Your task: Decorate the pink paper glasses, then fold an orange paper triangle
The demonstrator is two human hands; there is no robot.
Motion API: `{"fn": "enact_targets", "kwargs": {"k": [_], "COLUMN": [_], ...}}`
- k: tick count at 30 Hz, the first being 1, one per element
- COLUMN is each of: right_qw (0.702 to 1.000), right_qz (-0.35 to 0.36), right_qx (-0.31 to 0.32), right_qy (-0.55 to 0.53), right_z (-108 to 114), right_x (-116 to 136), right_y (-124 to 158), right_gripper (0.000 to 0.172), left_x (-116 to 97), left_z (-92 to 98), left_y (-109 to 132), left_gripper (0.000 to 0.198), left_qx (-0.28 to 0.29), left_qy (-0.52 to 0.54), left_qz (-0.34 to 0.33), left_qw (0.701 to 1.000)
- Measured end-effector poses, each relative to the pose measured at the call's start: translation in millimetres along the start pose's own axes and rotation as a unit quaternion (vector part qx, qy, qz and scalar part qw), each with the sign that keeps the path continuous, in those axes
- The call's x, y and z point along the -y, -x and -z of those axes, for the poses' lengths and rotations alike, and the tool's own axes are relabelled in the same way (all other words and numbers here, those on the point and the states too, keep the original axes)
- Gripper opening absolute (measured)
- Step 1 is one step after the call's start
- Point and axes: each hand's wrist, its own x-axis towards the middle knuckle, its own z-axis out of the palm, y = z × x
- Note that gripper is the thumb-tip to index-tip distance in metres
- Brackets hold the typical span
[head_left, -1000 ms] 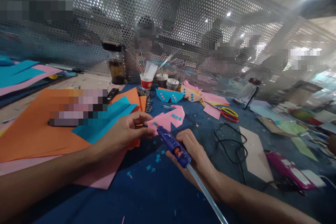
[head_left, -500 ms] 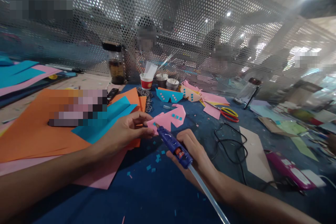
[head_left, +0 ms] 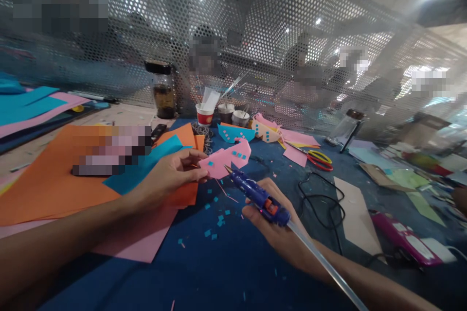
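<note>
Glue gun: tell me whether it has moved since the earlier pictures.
Yes, the glue gun has shifted to the right, nearer the cream sheet.

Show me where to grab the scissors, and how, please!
I'd take the scissors by their red and yellow handles, probably reaching in from the right. They lie with the loops toward the right and the blades pointing left and away, so that side should keep fingers off the blades. The right hand holds the glue gun, though.
</note>
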Motion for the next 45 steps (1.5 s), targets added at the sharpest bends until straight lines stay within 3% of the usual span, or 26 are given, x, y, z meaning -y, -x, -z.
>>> {"fn": "enact_targets", "kwargs": {"k": [11,16,27,45], "right_qw": [0.998,0.994,0.999,0.998], "right_qz": [-0.008,0.034,0.017,0.007], "right_qx": [0.060,0.104,0.033,0.037], "right_qy": [-0.012,0.010,0.027,0.051], "right_z": [2,2,-4,-7], "right_x": [-1,-1,-4,-10], "right_y": [0,-1,-1,0], "right_gripper": [0.018,0.014,0.014,0.018], "left_x": [9,11,1,4], "left_z": [8.1,9.0,-2.9,-8.1], "left_y": [-7,-9,4,9], "left_gripper": [0.049,0.050,0.049,0.042], "left_qx": [-0.013,-0.007,0.033,0.064], "left_qy": [-0.031,-0.012,-0.026,-0.014], "left_qz": [0.011,0.016,0.019,0.016], "left_qw": [0.999,1.000,0.999,0.998]}}
